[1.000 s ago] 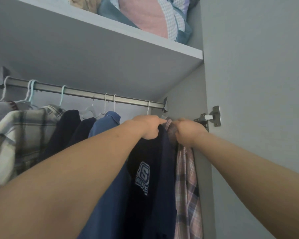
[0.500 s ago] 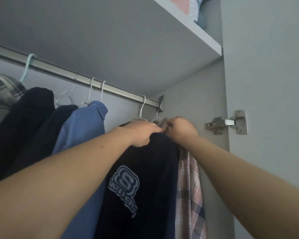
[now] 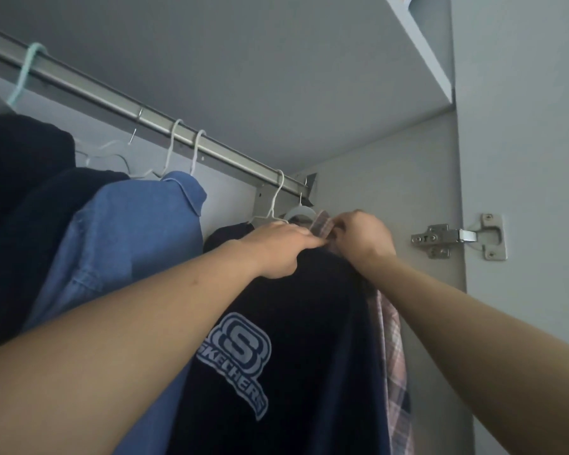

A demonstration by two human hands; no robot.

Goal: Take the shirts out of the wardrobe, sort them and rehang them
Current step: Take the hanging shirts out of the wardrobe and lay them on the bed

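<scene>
So the wardrobe fills pretty much the whole frame, grey inside, with the shelf running off to the upper right and the metal rail slanting from the upper left down toward the middle. Both of the person's bare forearms come in from the bottom corners and meet just right of center.

The left hand sits on top of the navy shirt, fingers reaching forward and curled, pinching at the collar of the pink plaid shirt. The right hand is clenched on that same plaid collar from the other side, fingertips tucked in at the fabric. The hands are nearly touching each other. The plaid shirt is the last one on the rail, squeezed between the navy shirt and the wardrobe's right wall, mostly hidden behind the navy one.

Left of that hangs a blue denim shirt, and dark clothes fill the left edge. White hanger hooks loop over the rail, plus a mint green hook in the upper left. A light hanger pokes out right above the hands. A metal door hinge sits at the middle right.

The navy shirt has a big pale "S" logo with SKECHERS printed under it, lower center.
</scene>
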